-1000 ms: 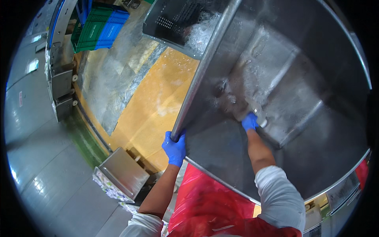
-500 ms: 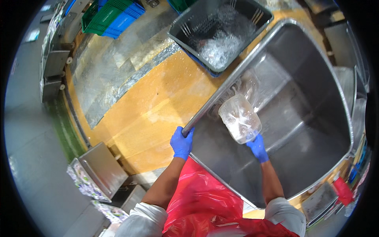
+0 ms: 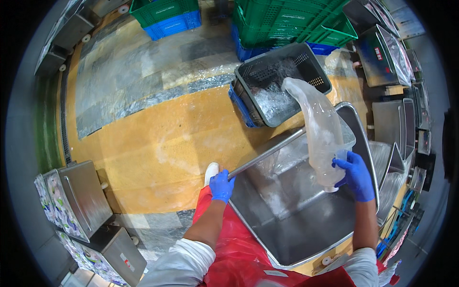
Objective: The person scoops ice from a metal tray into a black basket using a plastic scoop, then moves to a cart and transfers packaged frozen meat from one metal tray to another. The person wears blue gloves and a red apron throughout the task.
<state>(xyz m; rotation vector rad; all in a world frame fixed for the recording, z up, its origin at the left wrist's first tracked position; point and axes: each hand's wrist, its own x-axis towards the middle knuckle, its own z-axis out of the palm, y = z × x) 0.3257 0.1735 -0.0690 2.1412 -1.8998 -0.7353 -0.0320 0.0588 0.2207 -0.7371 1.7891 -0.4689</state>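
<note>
My left hand (image 3: pixel 222 186), in a blue glove, is closed around the rim of a deep steel tub (image 3: pixel 296 241) in front of me. My right hand (image 3: pixel 357 177), also blue-gloved, grips a clear plastic container (image 3: pixel 330 181) above the tub's right side. From the container a long arc of water (image 3: pixel 313 112) flies forward over the tub's far edge. The arc's tip is over a dark grey perforated crate (image 3: pixel 310 67), which holds something clear and glistening that I cannot make out.
Green crates (image 3: pixel 287 24) are stacked behind the dark one, and a green and blue stack (image 3: pixel 174 26) stands farther left. Steel bins (image 3: pixel 88 191) line the left side; more steel bins (image 3: pixel 386 117) stand at the right. The yellow floor (image 3: pixel 177 148) looks wet.
My right hand has lifted the container up from inside the tub and swung it right, and water now streams out of it. My left hand keeps its hold on the rim. The view has shifted.
</note>
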